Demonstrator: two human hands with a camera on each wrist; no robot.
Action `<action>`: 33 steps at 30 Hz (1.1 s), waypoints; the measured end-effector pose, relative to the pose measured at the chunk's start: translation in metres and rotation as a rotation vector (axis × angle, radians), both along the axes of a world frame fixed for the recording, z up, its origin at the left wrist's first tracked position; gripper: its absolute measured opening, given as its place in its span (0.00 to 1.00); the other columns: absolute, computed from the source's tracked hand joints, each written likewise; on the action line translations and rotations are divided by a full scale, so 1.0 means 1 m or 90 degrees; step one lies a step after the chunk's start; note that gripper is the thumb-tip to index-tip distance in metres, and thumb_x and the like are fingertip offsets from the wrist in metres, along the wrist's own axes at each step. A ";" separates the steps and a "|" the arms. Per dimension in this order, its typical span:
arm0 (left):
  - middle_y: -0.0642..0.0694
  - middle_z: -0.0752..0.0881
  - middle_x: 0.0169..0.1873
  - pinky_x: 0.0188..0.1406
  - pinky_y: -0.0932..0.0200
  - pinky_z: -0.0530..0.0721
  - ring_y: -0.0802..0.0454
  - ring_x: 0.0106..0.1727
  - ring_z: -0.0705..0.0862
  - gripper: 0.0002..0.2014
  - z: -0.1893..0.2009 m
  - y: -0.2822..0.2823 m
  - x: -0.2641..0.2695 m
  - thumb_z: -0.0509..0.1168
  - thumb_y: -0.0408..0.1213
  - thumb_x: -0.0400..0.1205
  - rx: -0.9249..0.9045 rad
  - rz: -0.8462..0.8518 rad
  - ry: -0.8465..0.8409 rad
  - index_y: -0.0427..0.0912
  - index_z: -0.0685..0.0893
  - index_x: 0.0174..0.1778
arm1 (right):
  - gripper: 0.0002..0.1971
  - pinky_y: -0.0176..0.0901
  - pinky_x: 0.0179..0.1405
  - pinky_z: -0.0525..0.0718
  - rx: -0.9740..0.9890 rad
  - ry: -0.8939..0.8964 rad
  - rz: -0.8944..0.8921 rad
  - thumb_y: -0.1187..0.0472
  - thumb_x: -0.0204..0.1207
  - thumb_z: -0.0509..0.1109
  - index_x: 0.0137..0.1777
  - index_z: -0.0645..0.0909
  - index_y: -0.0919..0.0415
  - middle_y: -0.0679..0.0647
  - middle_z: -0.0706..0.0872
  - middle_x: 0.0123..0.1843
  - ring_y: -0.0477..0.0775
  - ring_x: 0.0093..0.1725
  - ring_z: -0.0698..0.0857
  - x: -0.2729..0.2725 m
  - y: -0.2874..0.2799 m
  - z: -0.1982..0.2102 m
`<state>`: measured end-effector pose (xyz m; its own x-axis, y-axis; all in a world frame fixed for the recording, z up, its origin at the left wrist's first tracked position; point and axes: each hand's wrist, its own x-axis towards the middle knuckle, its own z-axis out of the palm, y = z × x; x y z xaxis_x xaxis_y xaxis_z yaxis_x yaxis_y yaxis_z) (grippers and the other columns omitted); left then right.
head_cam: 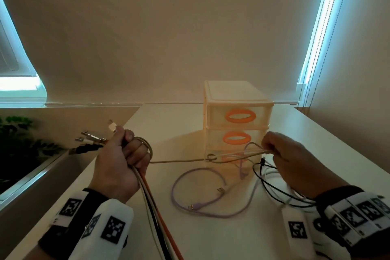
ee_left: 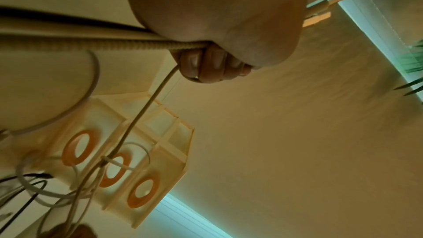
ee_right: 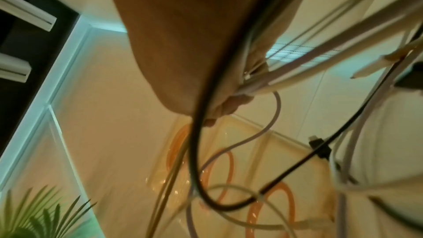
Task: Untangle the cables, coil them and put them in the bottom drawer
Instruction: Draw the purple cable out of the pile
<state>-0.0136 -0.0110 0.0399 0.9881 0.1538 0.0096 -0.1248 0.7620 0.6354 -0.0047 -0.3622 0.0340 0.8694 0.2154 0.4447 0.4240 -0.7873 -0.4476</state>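
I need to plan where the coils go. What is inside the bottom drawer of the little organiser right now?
Cannot tell. The bottom drawer is shut, and the cables stretched between the left hand and right hand cross its front, hiding its inside.

In my left hand [head_cam: 118, 160] I am gripping a bundle of cables [head_cam: 147, 194] with smooth, plastic-looking jackets in orange, white and black; their plugs [head_cam: 88, 140], fanning out beyond my thumb, are showing shiny metal tips. One beige cable [ee_left: 91, 46] leaving this fist is looking braided, rough and matt in the left wrist view. My right hand [head_cam: 289, 160] is pinching thin white strands that look smooth. Below that grip a lilac cable [head_cam: 196, 175] is lying on the matt, pale table [head_cam: 168, 120], its skin smooth. Beyond both hands, the drawer unit [head_cam: 236, 99] is looking like translucent cream plastic with orange plastic handles [head_cam: 240, 115].
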 end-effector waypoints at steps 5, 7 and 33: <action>0.55 0.59 0.20 0.15 0.64 0.59 0.58 0.19 0.58 0.23 0.000 0.003 0.001 0.54 0.52 0.91 -0.028 0.014 0.003 0.48 0.72 0.31 | 0.18 0.42 0.47 0.78 -0.004 0.080 0.047 0.59 0.71 0.79 0.52 0.76 0.39 0.47 0.78 0.47 0.49 0.50 0.79 -0.013 -0.020 0.011; 0.55 0.59 0.21 0.15 0.63 0.59 0.58 0.19 0.57 0.23 -0.002 -0.003 0.001 0.53 0.53 0.91 -0.035 0.006 -0.001 0.47 0.72 0.32 | 0.20 0.34 0.54 0.79 0.015 0.109 0.115 0.38 0.70 0.78 0.59 0.79 0.38 0.41 0.80 0.52 0.44 0.59 0.81 -0.020 -0.010 0.013; 0.55 0.59 0.20 0.14 0.64 0.59 0.58 0.18 0.58 0.22 -0.009 -0.003 0.003 0.53 0.51 0.92 -0.049 -0.034 0.005 0.46 0.72 0.32 | 0.10 0.42 0.30 0.70 0.511 0.340 0.092 0.63 0.87 0.65 0.44 0.84 0.63 0.55 0.83 0.34 0.50 0.31 0.75 -0.010 0.072 0.000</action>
